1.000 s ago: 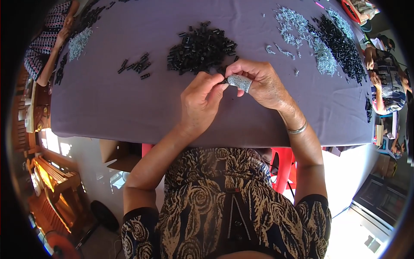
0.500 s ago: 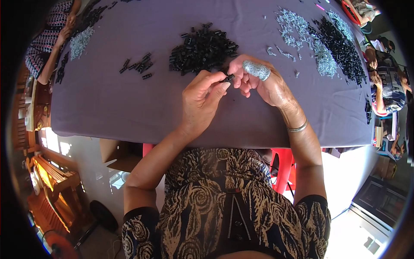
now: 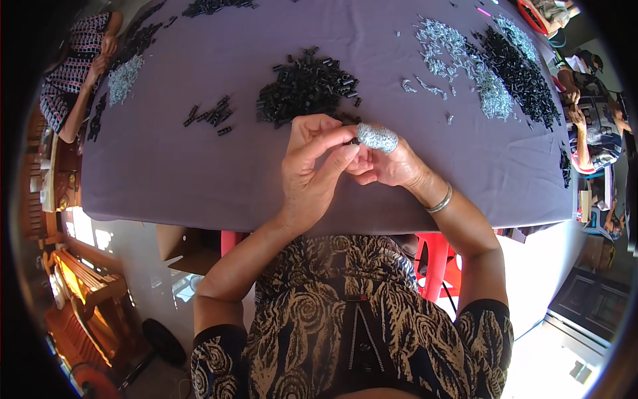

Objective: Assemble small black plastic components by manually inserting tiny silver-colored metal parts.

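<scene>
Between my hands is a small black tube-like part [image 3: 354, 141], mostly covered by fingers. My left hand [image 3: 309, 169] pinches it between thumb and forefinger. My right hand [image 3: 395, 165] meets it from the other side, fingers curled in and the thumb, wrapped in a silvery covering [image 3: 377, 137], pressed against its end. Just beyond the hands lies a heap of similar black parts [image 3: 302, 90]. Off to the left is a small loose group of black pieces [image 3: 211, 114], apart from the heap.
A purple-grey cloth [image 3: 179, 173] covers the table. Small silvery metal pieces [image 3: 442, 50] and a long black pile [image 3: 515, 76] lie at the right. More silvery pieces [image 3: 124, 80] lie at the left, near another person's arm [image 3: 76, 106]. Other people sit along the right edge.
My right hand has come down and inward, its wrapped thumb now up against the part in my left fingers. My left hand stays nearly in place; the view has shifted slightly.
</scene>
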Motion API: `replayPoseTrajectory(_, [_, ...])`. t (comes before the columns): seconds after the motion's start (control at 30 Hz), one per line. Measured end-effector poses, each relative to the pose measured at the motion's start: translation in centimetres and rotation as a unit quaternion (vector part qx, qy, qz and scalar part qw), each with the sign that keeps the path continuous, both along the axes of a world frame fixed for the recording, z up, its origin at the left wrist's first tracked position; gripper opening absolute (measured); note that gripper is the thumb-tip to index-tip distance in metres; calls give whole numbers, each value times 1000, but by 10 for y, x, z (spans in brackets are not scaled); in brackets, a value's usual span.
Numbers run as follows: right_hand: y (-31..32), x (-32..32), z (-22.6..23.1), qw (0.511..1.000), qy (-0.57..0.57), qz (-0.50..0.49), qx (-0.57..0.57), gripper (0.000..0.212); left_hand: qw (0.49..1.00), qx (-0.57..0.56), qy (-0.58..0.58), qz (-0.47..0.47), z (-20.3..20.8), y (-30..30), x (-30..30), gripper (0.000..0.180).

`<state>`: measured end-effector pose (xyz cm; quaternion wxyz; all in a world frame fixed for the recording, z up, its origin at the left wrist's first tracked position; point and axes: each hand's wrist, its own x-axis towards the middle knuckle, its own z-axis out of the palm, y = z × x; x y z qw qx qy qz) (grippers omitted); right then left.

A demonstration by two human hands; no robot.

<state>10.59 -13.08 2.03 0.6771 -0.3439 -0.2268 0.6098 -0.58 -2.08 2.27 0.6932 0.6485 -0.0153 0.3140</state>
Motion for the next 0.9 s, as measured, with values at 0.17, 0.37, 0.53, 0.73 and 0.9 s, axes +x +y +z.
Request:
replayPoseTrajectory(0.17, [0, -12, 1, 999, 18, -32, 15, 36, 999, -30, -1, -27, 2, -4, -1, 21])
replayPoseTrajectory(0.37, [0, -24, 3, 993, 117, 14, 24, 35, 996, 30, -3, -88, 17, 2, 0, 40])
replayPoseTrajectory(0.53, [-3, -34, -2, 987, 154, -38, -3, 33, 995, 2, 2, -95, 17, -11, 15, 34])
replayPoseTrajectory(0.73, [-2, -28, -5, 979, 187, -79, 14, 33, 997, -31, 66, -18, 20, -22, 21, 22])
replayPoseTrajectory(0.9, [1, -24, -2, 980, 183, -65, 32, 32, 995, -64, 69, -14, 16, -19, 25, 21])
